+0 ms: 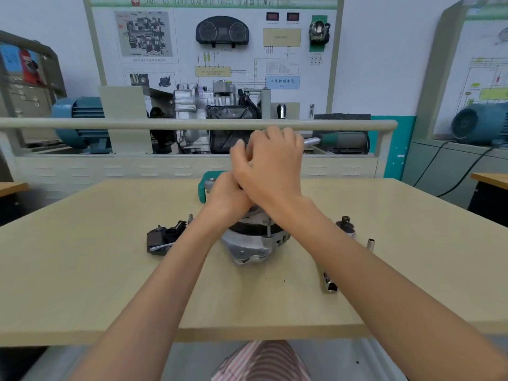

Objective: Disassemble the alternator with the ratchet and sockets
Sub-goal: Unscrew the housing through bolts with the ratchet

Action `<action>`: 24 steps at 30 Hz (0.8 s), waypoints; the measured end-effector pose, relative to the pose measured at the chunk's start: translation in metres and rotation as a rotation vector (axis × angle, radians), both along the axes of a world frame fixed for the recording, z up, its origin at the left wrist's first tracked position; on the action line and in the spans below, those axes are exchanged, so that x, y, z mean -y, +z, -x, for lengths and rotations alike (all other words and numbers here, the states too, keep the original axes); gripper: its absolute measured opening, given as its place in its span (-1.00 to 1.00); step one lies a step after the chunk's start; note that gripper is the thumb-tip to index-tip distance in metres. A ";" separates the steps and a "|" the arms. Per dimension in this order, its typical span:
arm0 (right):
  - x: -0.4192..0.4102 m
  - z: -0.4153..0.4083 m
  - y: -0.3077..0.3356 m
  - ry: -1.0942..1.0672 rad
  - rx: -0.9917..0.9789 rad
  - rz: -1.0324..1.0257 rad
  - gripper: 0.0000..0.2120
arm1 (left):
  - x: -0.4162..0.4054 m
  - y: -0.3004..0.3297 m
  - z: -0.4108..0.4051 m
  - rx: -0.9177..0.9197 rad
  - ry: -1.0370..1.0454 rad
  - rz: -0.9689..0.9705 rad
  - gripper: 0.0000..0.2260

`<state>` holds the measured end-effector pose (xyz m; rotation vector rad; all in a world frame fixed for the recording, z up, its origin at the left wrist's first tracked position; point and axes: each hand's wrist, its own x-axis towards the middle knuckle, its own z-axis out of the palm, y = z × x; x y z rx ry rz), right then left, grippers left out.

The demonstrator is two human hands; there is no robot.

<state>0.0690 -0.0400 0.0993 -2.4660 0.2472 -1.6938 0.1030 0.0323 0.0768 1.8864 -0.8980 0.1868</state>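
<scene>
At the centre of the surface (82, 270), the alternator (254, 243) stands on its aluminium housing, with both hands stacked directly above it. The right hand (272, 166) lies uppermost, its grip curled around the ratchet (312, 140), whose metal shaft and green handle project toward 2 o'clock. The left hand (226, 198) sits beneath the right, its grip closed over the top of the alternator; what the fingers clamp cannot be told, because the right hand covers them. The two hands and forearms hide the upper half of the alternator and the socket end of the ratchet.

At 9 o'clock from the alternator, near it, lies a removed black component (163, 239) with a bright metal strip across it. At 12 o'clock, just behind the left hand, a green case (204, 185) shows only its left edge; its contents are hidden. At 3 o'clock, a dark adapter (345, 224) stands on the surface, and a small chrome socket (370, 243) stands upright just beyond it. At 4 o'clock, a chrome extension bar (329, 283) lies partly covered by the right forearm.

Beyond the far edge of the surface, a horizontal rail (165, 124) crosses in front of a gearbox training stand (217, 111) and its wall panel (214, 45).
</scene>
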 end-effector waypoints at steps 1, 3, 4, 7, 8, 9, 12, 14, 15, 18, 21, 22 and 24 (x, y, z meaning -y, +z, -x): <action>0.002 0.002 0.004 0.206 0.037 -0.125 -0.68 | -0.001 -0.001 0.001 -0.039 -0.032 0.033 -0.81; 0.008 0.003 0.015 0.635 0.069 -0.498 -0.64 | -0.004 -0.003 0.001 -0.102 -0.115 0.043 -0.93; 0.010 0.003 0.020 0.808 0.071 -0.692 -0.61 | -0.005 -0.004 0.000 -0.115 -0.143 0.028 -0.92; 0.012 -0.001 0.024 1.127 0.051 -0.996 -0.52 | -0.008 -0.004 -0.004 -0.138 -0.188 0.035 -0.85; 0.011 -0.002 0.024 1.137 0.042 -0.978 -0.51 | -0.009 -0.003 -0.004 -0.143 -0.190 0.039 -0.85; 0.008 -0.001 0.022 1.074 0.048 -0.884 -0.53 | -0.010 -0.004 -0.006 -0.144 -0.185 0.046 -0.88; 0.001 0.000 0.004 0.529 0.096 -0.266 -0.69 | -0.009 -0.002 -0.004 -0.108 -0.098 0.061 -0.79; -0.003 -0.001 -0.005 -0.002 0.059 0.038 -0.83 | -0.004 -0.001 -0.005 -0.044 0.000 0.001 -0.78; -0.005 -0.001 -0.006 -0.136 0.026 0.083 -0.82 | -0.002 -0.002 -0.004 -0.005 0.028 -0.031 -0.80; -0.004 -0.001 0.005 0.112 0.027 -0.112 -0.70 | 0.000 -0.004 -0.004 -0.007 -0.003 0.021 -0.81; 0.006 0.003 0.023 0.740 0.073 -0.681 -0.56 | -0.005 -0.006 -0.002 -0.099 -0.128 0.036 -0.92; 0.011 0.002 0.025 0.870 0.074 -0.824 -0.53 | -0.005 -0.007 -0.004 -0.118 -0.152 0.018 -0.82; 0.016 0.001 0.025 1.026 0.082 -0.952 -0.51 | -0.004 -0.008 -0.003 -0.117 -0.150 0.028 -0.75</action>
